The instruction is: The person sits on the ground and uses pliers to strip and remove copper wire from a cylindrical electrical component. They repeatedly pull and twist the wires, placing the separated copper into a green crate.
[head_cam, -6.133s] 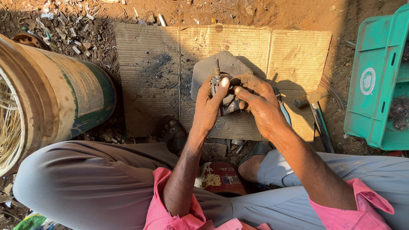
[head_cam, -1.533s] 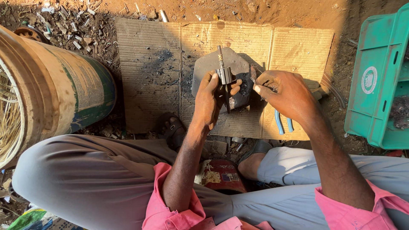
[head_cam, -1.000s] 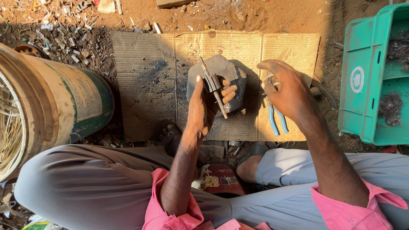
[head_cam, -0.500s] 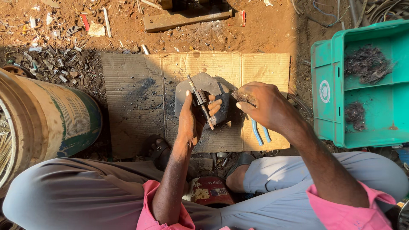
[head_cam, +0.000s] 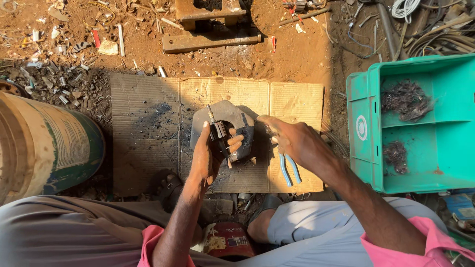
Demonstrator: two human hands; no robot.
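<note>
Now, small dark metal electrical part [head_cam: 217, 132] gripped in left hand [head_cam: 207, 157], just beside loosely open right hand [head_cam: 293, 142], above grey stone slab [head_cam: 232, 112] on cardboard [head_cam: 148, 128].

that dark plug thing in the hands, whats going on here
A person sits on the ground over a cardboard sheet. The left hand grips a small dark plug-like part above a grey metal block. The right hand hovers beside it, over blue-handled pliers on the cardboard. A green crate stands to the right.

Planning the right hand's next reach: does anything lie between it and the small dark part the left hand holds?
Nothing visible does. The right hand hovers just beside the dark part gripped by the left hand; only the grey metal block lies underneath, and blue-handled pliers rest below the right hand.
</note>
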